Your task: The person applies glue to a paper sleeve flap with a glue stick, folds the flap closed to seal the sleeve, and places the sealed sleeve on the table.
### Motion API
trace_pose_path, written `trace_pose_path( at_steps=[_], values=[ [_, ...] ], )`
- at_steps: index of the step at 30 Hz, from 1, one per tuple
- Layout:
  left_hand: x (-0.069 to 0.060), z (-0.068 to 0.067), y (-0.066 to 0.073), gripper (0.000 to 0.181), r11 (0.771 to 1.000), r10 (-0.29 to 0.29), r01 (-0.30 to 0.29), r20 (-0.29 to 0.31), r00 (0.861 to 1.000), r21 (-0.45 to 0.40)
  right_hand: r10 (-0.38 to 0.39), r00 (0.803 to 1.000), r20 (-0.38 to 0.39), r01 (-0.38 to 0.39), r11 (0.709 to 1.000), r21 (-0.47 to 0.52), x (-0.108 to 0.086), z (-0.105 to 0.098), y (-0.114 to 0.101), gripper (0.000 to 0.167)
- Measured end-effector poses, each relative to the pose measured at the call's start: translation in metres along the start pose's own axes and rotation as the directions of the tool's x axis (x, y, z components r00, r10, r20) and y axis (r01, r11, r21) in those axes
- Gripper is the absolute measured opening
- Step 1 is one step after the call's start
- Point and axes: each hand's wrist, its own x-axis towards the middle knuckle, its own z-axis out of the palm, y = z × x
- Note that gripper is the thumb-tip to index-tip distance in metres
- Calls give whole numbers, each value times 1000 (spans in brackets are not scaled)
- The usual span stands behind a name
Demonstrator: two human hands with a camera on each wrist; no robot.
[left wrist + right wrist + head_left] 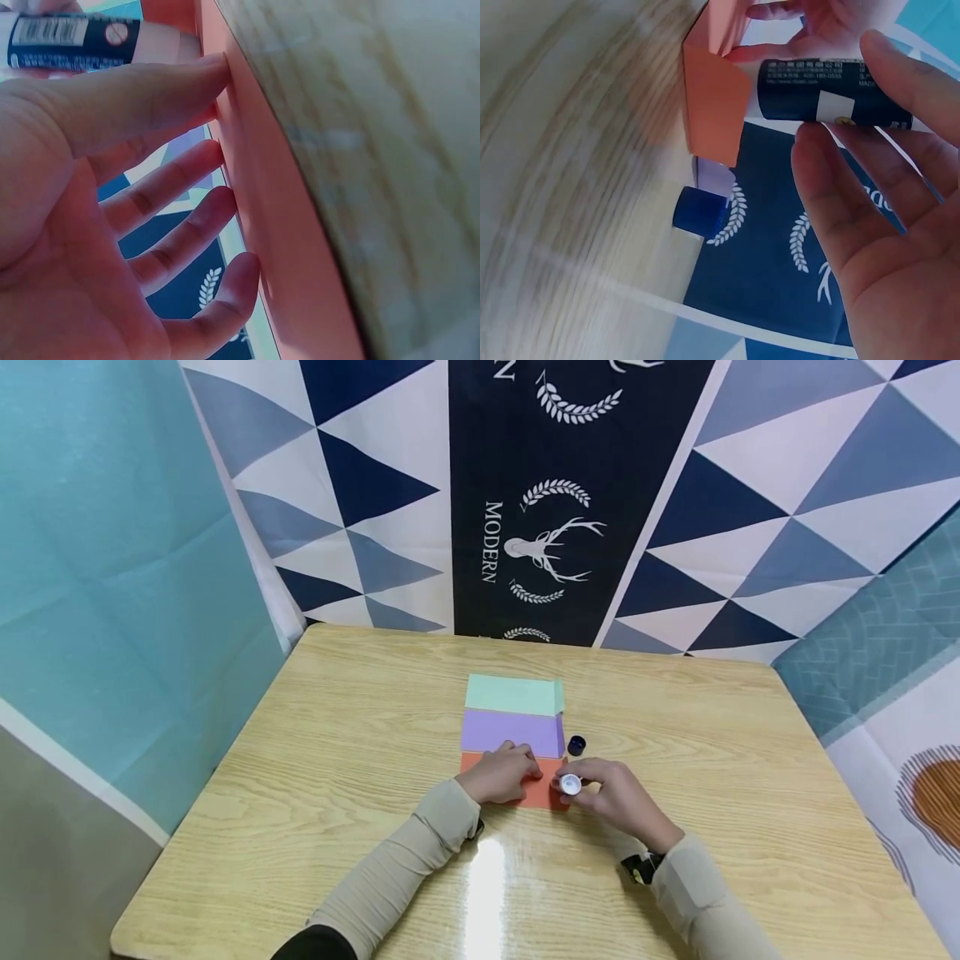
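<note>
My right hand [618, 795] grips a glue stick [814, 94] with a dark blue label, thumb on one side and fingers on the other. The stick is upright, its uncapped end down at the right flap [714, 105] of an orange paper [540, 792]. Whether it touches the paper is hard to tell. My left hand [501, 774] rests its fingertips on the orange paper, fingers loosely bent, beside the stick [71, 41]. The dark blue cap [577, 745] lies on the table, just right of the papers.
Behind the orange paper lie a purple paper [510, 732] and a mint green paper [512, 693], each with a narrow flap at its right end. All rest on a wooden table [337, 735]. Patterned cloth [382, 485] hangs behind its far edge.
</note>
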Motion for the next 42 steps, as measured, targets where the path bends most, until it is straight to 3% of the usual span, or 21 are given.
trace_pose_path(
  at_steps=[10,16,22,36,42],
  values=[
    [1,-1,-1,30,1000,-4,4,8,1000,-17,43,991,126,-43,999,0,-7,-7,-9,26],
    [1,-2,-1,31,999,-4,4,10,1000,-32,55,980,189,-69,996,65,-7,-11,-13,23],
    [3,-2,-1,31,999,-11,11,11,1000,-36,37,990,135,-51,993,107,-7,-12,-12,23],
    [9,1,1,12,1000,-21,21,-23,1000,14,167,984,56,-173,976,129,-2,-13,-11,23],
    [11,2,6,2,996,-9,13,-47,999,88,156,987,22,-158,981,117,0,-16,-9,16]
  ],
)
